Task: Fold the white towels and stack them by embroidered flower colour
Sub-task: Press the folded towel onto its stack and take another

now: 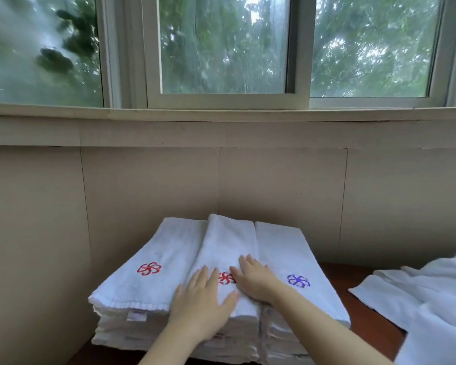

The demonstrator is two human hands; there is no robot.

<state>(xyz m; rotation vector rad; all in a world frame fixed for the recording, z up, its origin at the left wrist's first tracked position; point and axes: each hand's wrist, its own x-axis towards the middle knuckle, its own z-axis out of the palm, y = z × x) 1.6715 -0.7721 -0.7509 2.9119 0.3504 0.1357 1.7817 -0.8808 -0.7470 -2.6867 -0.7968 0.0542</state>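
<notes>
White folded towel [228, 248] lies under both flat hands [228, 291] atop the stacks [169, 330]

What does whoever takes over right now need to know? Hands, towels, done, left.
Left hand and right hand: open, flat on the middle folded towel, flanking its red flower.
Stacks: left stack top shows a red flower, right stack a blue one.
Done: three folded stacks against the wall.
Left: unfolded white towels lie on the table at right.
</notes>
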